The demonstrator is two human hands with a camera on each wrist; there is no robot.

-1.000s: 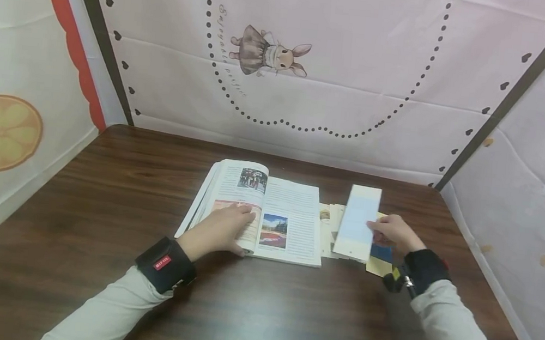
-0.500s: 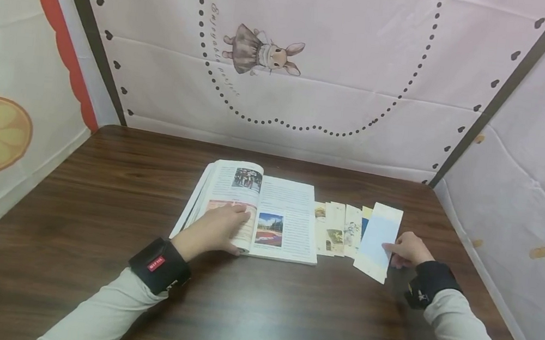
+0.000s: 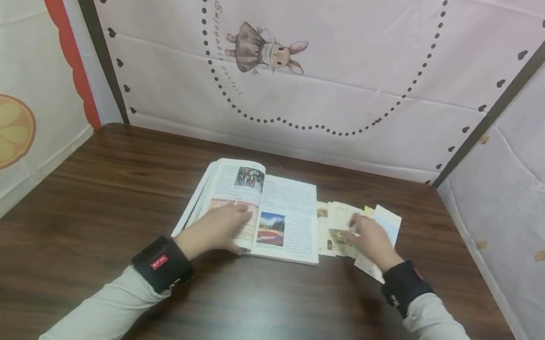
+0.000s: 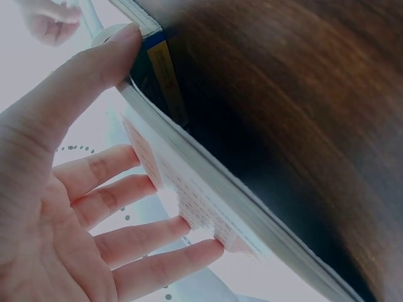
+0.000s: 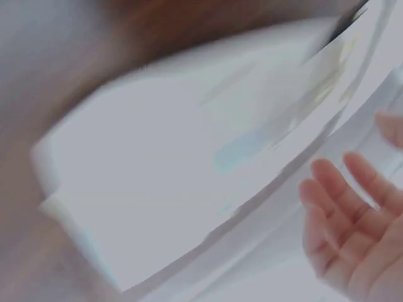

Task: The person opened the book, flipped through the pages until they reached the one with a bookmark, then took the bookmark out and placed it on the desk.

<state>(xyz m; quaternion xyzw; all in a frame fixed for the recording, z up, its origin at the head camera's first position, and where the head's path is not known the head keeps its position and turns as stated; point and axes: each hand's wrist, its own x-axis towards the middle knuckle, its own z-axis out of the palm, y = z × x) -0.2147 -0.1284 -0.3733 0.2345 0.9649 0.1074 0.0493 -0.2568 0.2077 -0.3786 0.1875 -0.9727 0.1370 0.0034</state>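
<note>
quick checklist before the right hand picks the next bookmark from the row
1. Book lies open: ok, left hand rests flat on its left page.
2. Right hand free: ok, its fingers look spread and hold nothing.
3. Bookmarks within reach: ok, the right hand is over the row beside the book.
4. Pale blue bookmark out of the hand: ok, it lies at the row's right end.
5. Fingertips touching a bookmark: cannot tell, the right wrist view is blurred.

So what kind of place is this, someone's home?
More likely a small recording booth: a wooden table hemmed in by hung cartoon-print sheets, with an open book and paper cards laid out.
</note>
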